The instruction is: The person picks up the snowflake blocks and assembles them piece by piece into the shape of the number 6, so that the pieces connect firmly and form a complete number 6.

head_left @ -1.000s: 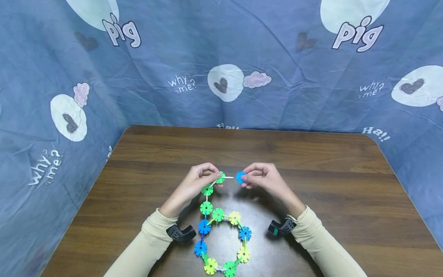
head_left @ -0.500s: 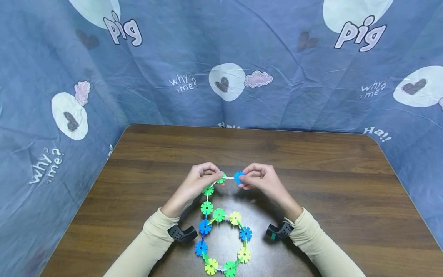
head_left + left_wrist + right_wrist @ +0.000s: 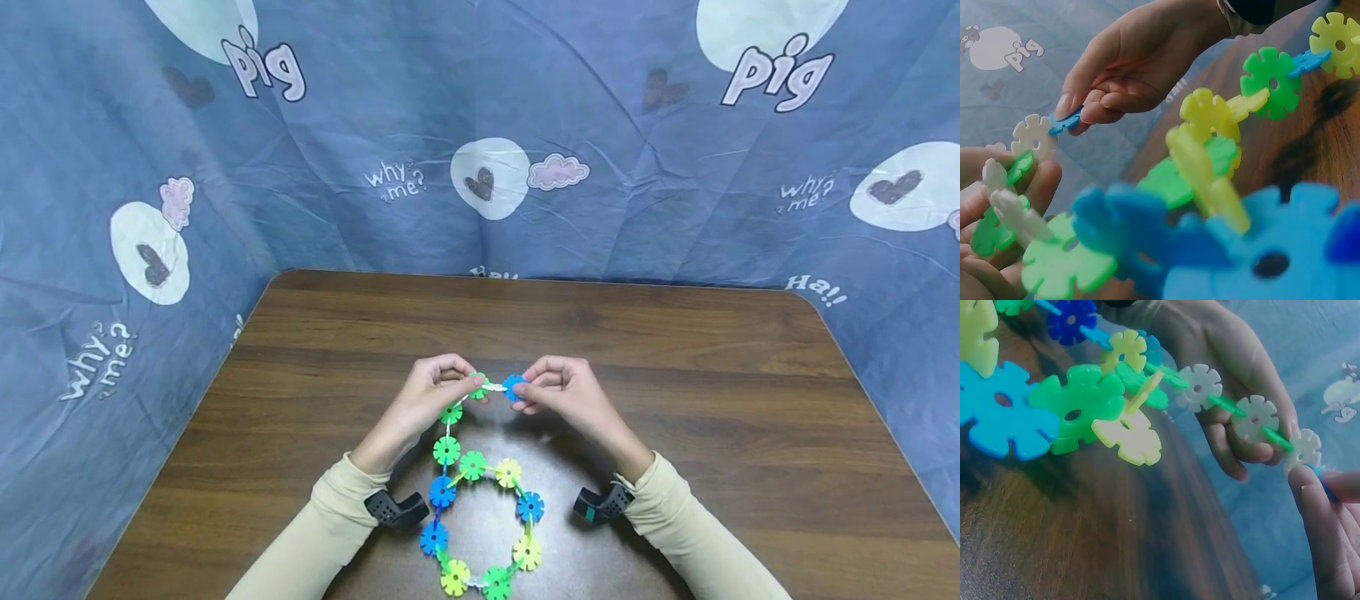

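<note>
My left hand [image 3: 429, 398] pinches a green snowflake disc [image 3: 480, 385] near the free end of a chain of interlocking plastic discs. Beyond it a white disc [image 3: 1035, 136] sticks out towards the right, seen edge-on from the head. Between right thumb and fingertips my right hand [image 3: 567, 392] holds a blue snowflake disc [image 3: 1064, 121], which meets the white disc's rim in both wrist views. How deep their slots engage is hard to tell. From the left hand the chain runs down through more discs, such as a green disc [image 3: 447, 451], into a closed loop.
Blue, green and yellow discs, among them a yellow disc [image 3: 527, 552], form the loop on the brown wooden table [image 3: 712, 417] between the forearms. Black wrist devices sit close to both sides of the loop. A blue patterned cloth [image 3: 337, 125] hangs behind the table.
A second ago the blue disc was apart from the white disc. My right hand has brought it leftward against the white disc; the left hand has stayed almost still.
</note>
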### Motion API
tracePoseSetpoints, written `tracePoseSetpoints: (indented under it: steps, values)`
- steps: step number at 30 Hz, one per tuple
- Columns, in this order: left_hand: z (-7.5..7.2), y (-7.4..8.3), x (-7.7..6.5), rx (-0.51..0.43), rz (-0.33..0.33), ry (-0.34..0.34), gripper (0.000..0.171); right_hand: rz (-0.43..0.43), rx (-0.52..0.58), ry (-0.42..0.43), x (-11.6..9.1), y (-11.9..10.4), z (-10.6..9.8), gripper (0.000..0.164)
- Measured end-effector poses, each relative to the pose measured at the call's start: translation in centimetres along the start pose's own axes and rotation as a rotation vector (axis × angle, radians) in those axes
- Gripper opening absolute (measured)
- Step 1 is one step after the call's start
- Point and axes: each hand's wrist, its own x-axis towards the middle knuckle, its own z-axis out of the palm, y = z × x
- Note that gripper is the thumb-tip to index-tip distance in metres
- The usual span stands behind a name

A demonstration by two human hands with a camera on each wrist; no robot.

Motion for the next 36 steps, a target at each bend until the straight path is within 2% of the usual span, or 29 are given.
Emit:
tracePoseSetpoints:
  steps: [5,12,19,26,31,36]
  values:
    - [0.0,0.0,0.0,-0.007,-0.006,0.011,0.017,0.03,0.036,0.019,0.1,0.3,0.3,0.013]
    - [0.3,-0.2,0.0,-0.084,-0.027,-0.02,0.014,0.005,0.064,0.038,0.1,0.3,0.2,0.008]
    - [0.2,-0.2,-0.1,-0.058,-0.011,-0.016,0.015,0.033,0.042,0.022,-0.1,-0.2,0.4,0.015]
    - [0.3,-0.2,-0.2,-0.056,-0.012,-0.005,0.013,0.036,0.051,0.012,0.0,-0.2,0.7,0.012]
    - [0.2,-0.2,-0.2,-0.011,-0.026,-0.007,0.022,0.043,0.047,0.013,0.2,0.0,0.4,0.01]
    - [-0.2,-0.2,-0.2,0.037,-0.056,-0.063,0.039,0.044,0.036,0.077,0.4,0.3,-0.4,0.011]
